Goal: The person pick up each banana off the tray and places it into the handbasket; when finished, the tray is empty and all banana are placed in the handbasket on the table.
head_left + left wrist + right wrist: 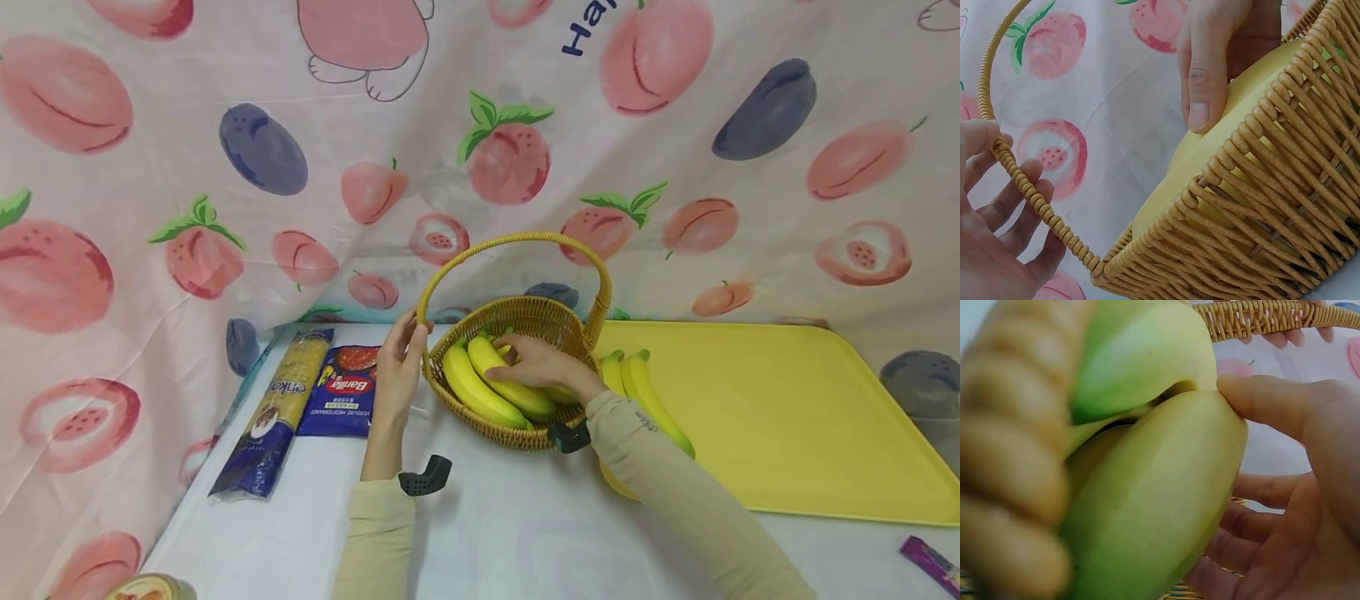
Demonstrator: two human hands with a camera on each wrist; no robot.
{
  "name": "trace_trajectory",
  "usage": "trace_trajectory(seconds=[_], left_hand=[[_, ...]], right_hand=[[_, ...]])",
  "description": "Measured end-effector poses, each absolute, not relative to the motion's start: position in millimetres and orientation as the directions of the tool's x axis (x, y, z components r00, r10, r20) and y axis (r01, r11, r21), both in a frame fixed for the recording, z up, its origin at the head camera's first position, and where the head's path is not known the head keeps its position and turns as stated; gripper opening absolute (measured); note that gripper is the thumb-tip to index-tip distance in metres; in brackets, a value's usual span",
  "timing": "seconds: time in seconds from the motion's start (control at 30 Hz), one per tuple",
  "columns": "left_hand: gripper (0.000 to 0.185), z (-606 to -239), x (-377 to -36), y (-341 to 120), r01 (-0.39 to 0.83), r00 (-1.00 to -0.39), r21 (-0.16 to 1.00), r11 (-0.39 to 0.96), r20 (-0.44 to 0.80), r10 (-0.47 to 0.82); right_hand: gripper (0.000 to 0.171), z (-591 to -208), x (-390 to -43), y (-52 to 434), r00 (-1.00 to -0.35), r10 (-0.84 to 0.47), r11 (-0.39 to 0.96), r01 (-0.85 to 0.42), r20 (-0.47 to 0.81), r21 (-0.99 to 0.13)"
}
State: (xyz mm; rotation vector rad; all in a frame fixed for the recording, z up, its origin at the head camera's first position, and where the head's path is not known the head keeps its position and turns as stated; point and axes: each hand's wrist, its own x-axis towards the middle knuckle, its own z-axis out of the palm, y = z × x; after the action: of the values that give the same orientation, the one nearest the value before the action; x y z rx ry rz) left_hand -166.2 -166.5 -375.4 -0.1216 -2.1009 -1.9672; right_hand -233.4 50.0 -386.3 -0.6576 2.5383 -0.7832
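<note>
A wicker basket (547, 310) with a tall arched handle (517, 239) stands on the white table with several yellow bananas (480, 387) inside. My left hand (397, 367) holds the handle near its left base; in the left wrist view the thumb and fingers (1022, 231) lie on either side of it. Reaching in from the right, my right hand (543, 364) grips a banana (1160, 487) in the basket, thumb on one side and fingers round the other. Part of that banana is hidden under the hand in the head view.
More bananas (656, 404) lie right of the basket at the left end of a yellow tray (787, 400). Left are a long pasta packet (277, 408) and a blue Barilla packet (341, 408). A jar (146, 587) and a purple sachet (930, 562) sit near the front. A fruit-print cloth (450, 125) hangs behind.
</note>
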Motion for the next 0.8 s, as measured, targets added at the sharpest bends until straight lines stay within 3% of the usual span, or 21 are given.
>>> trace_trajectory(seconds=[0.3, 0.53, 0.8], left_hand=[[0.040, -373.9, -165.0, -166.6, 0.224, -0.967, 0.973, 0.058, 0.230, -0.111], [0.039, -372.2, -166.0, -166.0, 0.228, -0.964, 0.970, 0.085, 0.237, -0.118], [0.039, -372.0, -166.0, -166.3, 0.222, -0.965, 0.970, 0.100, 0.234, -0.122]], right_hand=[[0.068, -385.9, -230.5, 50.3, -0.792, -0.565, 0.718, -0.334, -0.231, -0.610], [0.070, -383.1, -227.0, 62.2, -0.795, -0.575, 0.653, -0.300, -0.196, -0.695], [0.052, -380.5, -216.7, 82.6, -0.826, -0.562, 0.629, -0.386, -0.052, -0.675]])
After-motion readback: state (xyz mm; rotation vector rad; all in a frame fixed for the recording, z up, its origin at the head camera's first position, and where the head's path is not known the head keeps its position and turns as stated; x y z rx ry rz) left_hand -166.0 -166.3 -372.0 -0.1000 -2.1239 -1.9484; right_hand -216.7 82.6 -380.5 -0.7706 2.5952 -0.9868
